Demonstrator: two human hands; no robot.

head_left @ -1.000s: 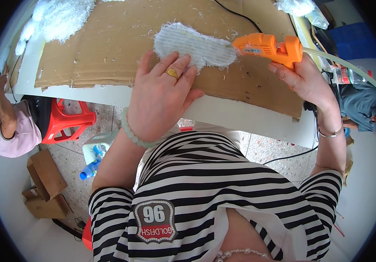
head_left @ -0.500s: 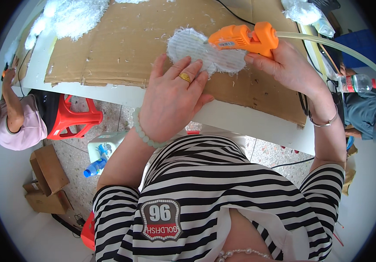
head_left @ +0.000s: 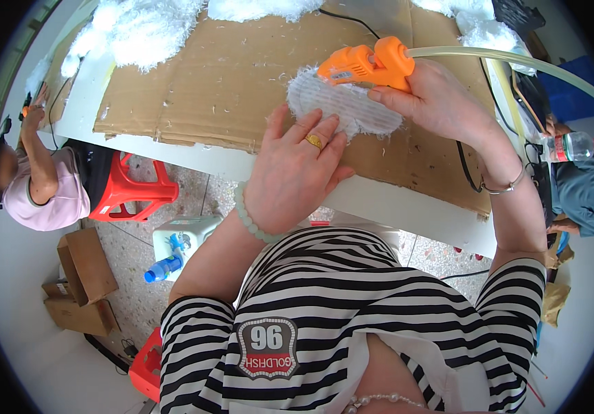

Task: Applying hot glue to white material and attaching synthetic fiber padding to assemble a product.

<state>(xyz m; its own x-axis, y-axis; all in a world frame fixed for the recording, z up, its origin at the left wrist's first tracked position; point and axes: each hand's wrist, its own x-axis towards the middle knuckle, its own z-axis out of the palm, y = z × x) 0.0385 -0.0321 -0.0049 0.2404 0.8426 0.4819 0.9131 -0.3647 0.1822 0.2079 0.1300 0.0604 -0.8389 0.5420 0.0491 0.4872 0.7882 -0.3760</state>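
Observation:
A white fluffy-edged fabric piece (head_left: 369, 117), long with rounded ends, lies on a cardboard sheet (head_left: 207, 90). My left hand (head_left: 297, 165) rests flat with its fingertips on the near edge of this piece, fingers stretched and holding nothing. In my right hand (head_left: 441, 100) is an orange hot glue gun (head_left: 373, 64), its front end over the left part of the piece. A long pale glue stick (head_left: 504, 53) sticks out of the gun's back and curves to the right. My fingers hide the gun's handle.
Fluffy white pieces (head_left: 145, 34) lie along the far side of the white table (head_left: 379, 203). A black cord (head_left: 352, 21) runs behind the gun. A clear bottle (head_left: 572, 147) is at the right. A co-worker (head_left: 42, 183) sits at the left near a red stool (head_left: 142, 190).
The whole view has shifted a little, so the table appears farther right and lower. My right hand has carried the glue gun left along the fabric piece; my left hand stays on it.

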